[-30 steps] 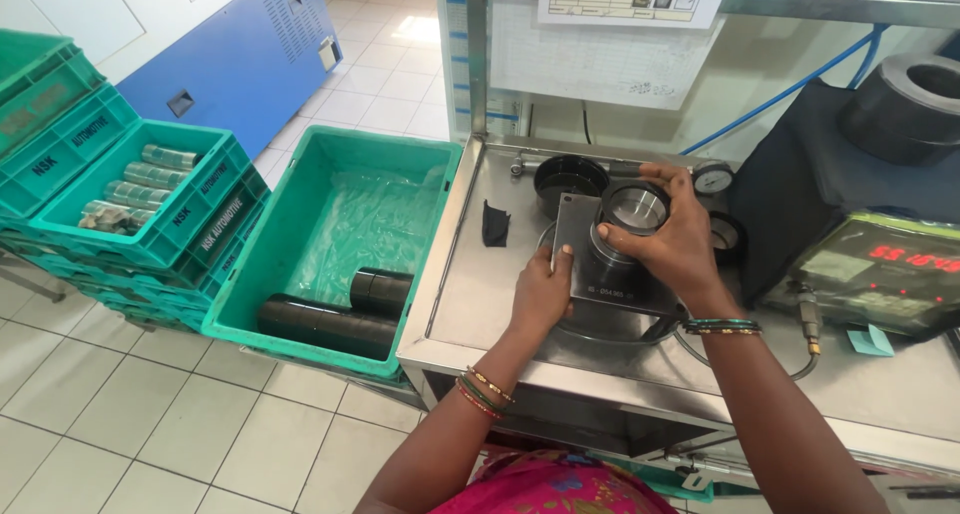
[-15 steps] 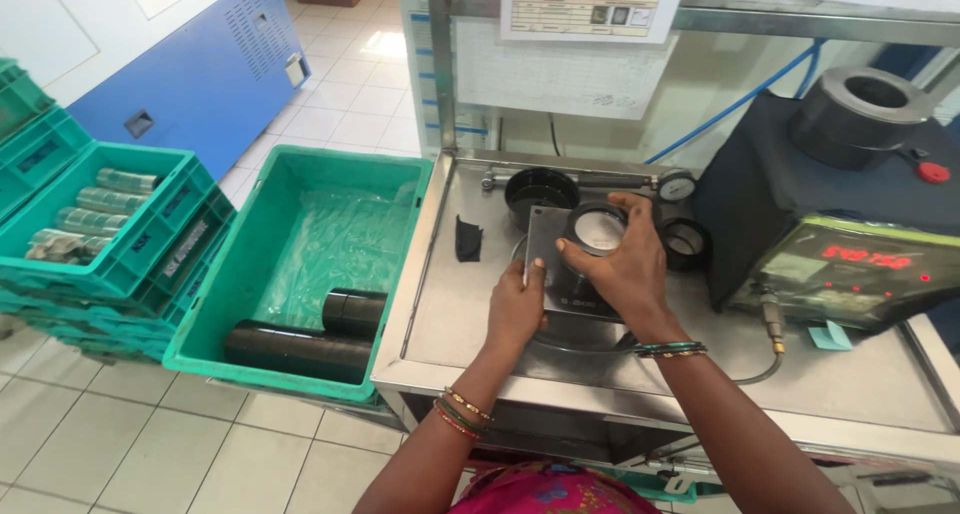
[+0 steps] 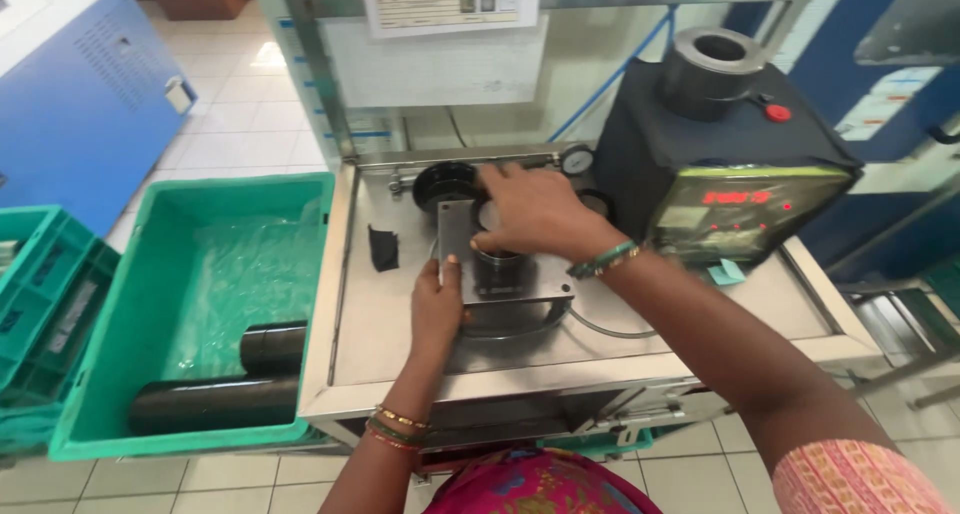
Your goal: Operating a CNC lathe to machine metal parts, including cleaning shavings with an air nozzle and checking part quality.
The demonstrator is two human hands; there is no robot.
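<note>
A dark metal cylinder [image 3: 498,272] stands in a steel fixture [image 3: 520,299] on the metal bench [image 3: 380,324]. My right hand [image 3: 530,212] lies palm down on top of the cylinder, fingers spread over its rim. My left hand [image 3: 436,304] rests against the fixture's upright steel plate [image 3: 455,236], thumb touching its edge. A black round cup [image 3: 443,182] sits just behind the plate, beside a small pressure gauge [image 3: 575,160].
A green crate [image 3: 140,374] to the left holds two black tubes [image 3: 215,404] on plastic sheet. A black instrument box [image 3: 735,164] with red display and a steel ring on top stands at the right. A small black block [image 3: 383,248] lies on the bench. More green crates sit far left.
My right hand has lowered the cylinder into the fixture and now presses flat on its top. The head view has shifted right; the left hand stays at the plate.
</note>
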